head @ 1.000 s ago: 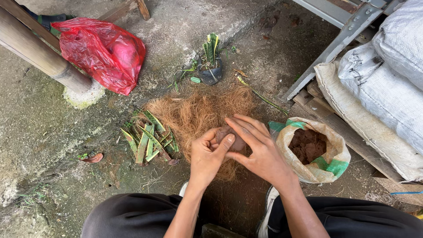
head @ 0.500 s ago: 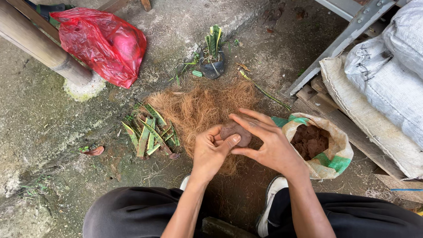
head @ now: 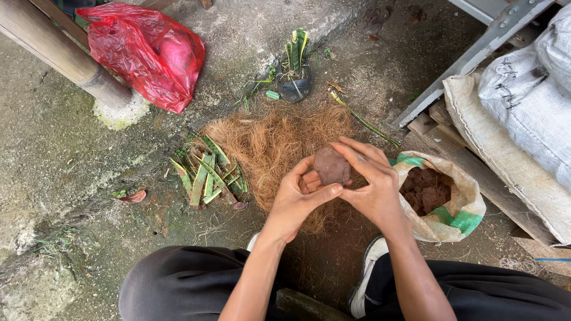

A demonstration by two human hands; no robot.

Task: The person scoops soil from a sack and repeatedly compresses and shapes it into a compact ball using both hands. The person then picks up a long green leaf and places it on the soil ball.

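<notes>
A reddish-brown ball of soil point(head: 332, 166) is cupped between both my hands above a mat of brown coconut fibre point(head: 272, 145) spread on the ground. My left hand point(head: 299, 198) holds the ball from below and the left, thumb along its underside. My right hand point(head: 370, 181) wraps it from the right, fingers curled over the top. An open woven sack of brown soil point(head: 437, 196) sits just right of my right hand. Cut green-and-yellow leaf pieces point(head: 208, 173) lie left of the fibre.
A small black pot with a striped-leaf plant point(head: 294, 74) stands beyond the fibre. A red plastic bag point(head: 148, 50) lies far left by a wooden post point(head: 65, 56). White sacks point(head: 529, 113) and a metal frame point(head: 476, 53) fill the right side. My dark-trousered knees are at the bottom.
The soil ball has come further into view as my hands turned and shifted slightly around it; my right fingers now curl more over its top.
</notes>
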